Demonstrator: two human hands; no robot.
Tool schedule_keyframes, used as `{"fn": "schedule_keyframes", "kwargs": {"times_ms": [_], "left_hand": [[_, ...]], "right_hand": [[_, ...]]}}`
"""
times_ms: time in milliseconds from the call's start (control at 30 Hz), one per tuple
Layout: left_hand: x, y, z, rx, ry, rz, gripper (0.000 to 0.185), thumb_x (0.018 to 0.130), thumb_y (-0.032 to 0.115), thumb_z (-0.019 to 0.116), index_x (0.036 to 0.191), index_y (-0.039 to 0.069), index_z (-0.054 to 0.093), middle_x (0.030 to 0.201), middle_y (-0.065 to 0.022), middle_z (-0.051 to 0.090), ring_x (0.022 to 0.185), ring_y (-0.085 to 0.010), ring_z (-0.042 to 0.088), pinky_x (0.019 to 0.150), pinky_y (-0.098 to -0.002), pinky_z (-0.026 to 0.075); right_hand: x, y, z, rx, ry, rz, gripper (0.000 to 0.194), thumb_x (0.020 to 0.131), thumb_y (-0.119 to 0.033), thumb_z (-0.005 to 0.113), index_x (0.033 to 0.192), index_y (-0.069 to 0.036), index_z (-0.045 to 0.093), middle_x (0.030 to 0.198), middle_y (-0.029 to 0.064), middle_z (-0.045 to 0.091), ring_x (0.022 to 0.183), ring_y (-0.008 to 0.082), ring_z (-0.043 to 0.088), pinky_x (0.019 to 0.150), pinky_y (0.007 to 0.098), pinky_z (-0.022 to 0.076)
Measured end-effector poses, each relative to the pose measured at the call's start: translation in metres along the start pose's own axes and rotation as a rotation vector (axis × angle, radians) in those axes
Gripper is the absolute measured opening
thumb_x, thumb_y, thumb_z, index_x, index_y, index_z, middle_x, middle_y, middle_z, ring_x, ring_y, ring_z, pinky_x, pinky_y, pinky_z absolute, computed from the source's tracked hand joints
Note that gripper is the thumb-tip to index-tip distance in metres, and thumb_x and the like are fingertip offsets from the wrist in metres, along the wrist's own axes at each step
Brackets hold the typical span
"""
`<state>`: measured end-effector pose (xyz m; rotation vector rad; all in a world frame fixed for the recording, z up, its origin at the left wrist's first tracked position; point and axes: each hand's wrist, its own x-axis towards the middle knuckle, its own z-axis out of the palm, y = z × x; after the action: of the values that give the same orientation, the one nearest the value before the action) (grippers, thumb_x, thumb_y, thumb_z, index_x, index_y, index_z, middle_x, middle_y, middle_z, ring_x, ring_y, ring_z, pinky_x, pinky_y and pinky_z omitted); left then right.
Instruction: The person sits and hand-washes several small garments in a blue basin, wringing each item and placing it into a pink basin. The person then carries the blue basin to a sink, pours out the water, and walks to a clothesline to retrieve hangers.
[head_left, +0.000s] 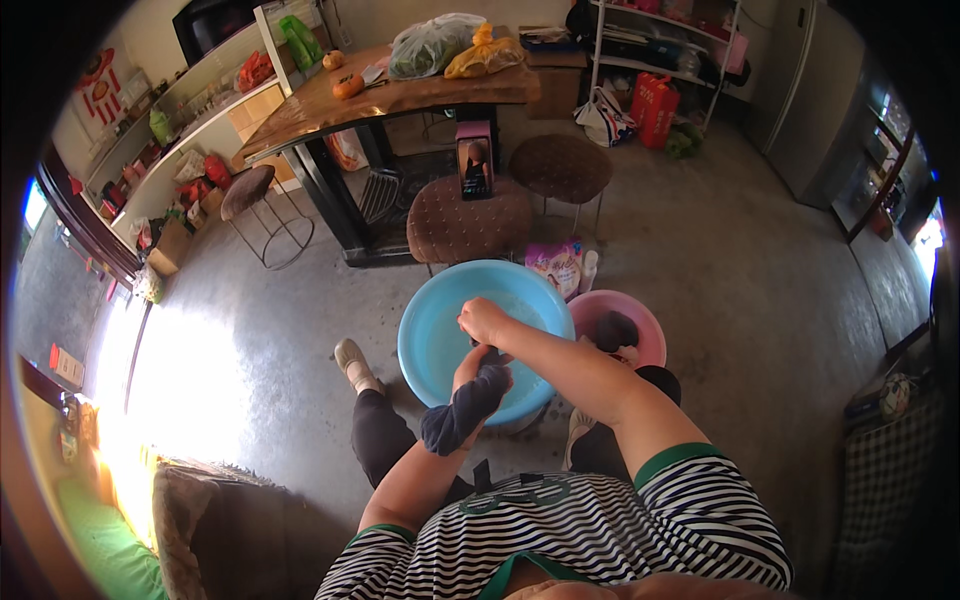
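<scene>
A dark blue cloth (469, 405) is twisted and draped over my left wrist and forearm. My left hand (472, 365) is partly hidden by the cloth, over the near half of a light blue plastic basin (412, 337). Just beyond it, my right hand (482, 321) is closed on a dark end of the cloth above the basin. Pale, slightly sudsy water (442, 334) lies in the basin. To the right, a pink basin (654, 330) holds dark fabric (616, 330) and some lighter fabric.
A purple printed pouch (553, 264) and a pale bottle (589, 270) stand behind the basins. A phone (475, 166) rests upright on a brown padded stool (469, 225). Beyond is a wooden table (420, 94) with bags. My feet flank the blue basin.
</scene>
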<state>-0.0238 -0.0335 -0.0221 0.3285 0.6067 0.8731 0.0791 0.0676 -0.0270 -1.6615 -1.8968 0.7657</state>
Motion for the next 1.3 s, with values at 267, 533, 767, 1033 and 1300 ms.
{"fn": "schedule_keyframes", "kwargs": {"times_ms": [267,533,767,1033,1300], "left_hand": [[-0.002,0.017,-0.005,-0.384,-0.154,-0.306,0.031,0.092,0.029,0.045,0.102,0.000,0.048,0.079,-0.0099,0.054,0.059,-0.0162,0.053,0.052,-0.0271,0.044],[-0.032,0.036,0.013,-0.653,-0.258,-0.708,0.039,0.092,0.023,0.045,0.123,-0.002,0.039,0.086,-0.0065,0.046,0.060,-0.0094,0.044,0.051,-0.0224,0.040],[-0.061,0.048,0.043,-0.698,-0.217,-0.803,0.048,0.094,0.024,0.043,0.134,0.000,0.033,0.083,-0.0049,0.044,0.058,-0.0084,0.041,0.048,-0.0219,0.037],[-0.090,0.053,0.078,-0.901,-0.475,-0.682,0.051,0.094,0.022,0.043,0.138,-0.001,0.030,0.078,-0.0031,0.041,0.055,-0.0066,0.043,0.045,-0.0210,0.038],[-0.090,0.064,0.100,-1.042,-0.527,-0.549,0.047,0.086,0.021,0.053,0.123,-0.006,0.038,0.080,-0.0037,0.042,0.052,-0.0071,0.041,0.046,-0.0212,0.036]], "right_hand": [[-0.023,-0.020,-0.020,0.018,-0.014,-0.079,0.020,0.082,-0.019,0.050,0.084,-0.005,0.064,0.079,0.0144,0.066,0.075,0.0318,0.063,0.070,0.0415,0.0491],[-0.056,-0.062,-0.076,0.096,-0.602,0.117,0.020,0.083,-0.008,0.044,0.097,-0.007,0.059,0.091,0.0155,0.063,0.088,0.0324,0.061,0.076,0.0410,0.0483],[-0.058,-0.070,-0.088,0.072,-0.756,-0.243,0.025,0.082,-0.001,0.042,0.100,-0.006,0.059,0.101,0.0136,0.061,0.097,0.0248,0.058,0.081,0.0377,0.0480],[-0.056,-0.067,-0.091,1.450,-0.787,-0.439,0.020,0.091,-0.009,0.041,0.098,0.000,0.057,0.077,0.0135,0.063,0.087,0.0330,0.064,0.083,0.0415,0.0501],[-0.080,-0.091,-0.071,2.139,-0.401,-0.455,0.040,0.092,-0.037,0.046,0.108,-0.001,0.056,0.085,0.0102,0.057,0.090,0.0280,0.056,0.077,0.0411,0.0508]]}}
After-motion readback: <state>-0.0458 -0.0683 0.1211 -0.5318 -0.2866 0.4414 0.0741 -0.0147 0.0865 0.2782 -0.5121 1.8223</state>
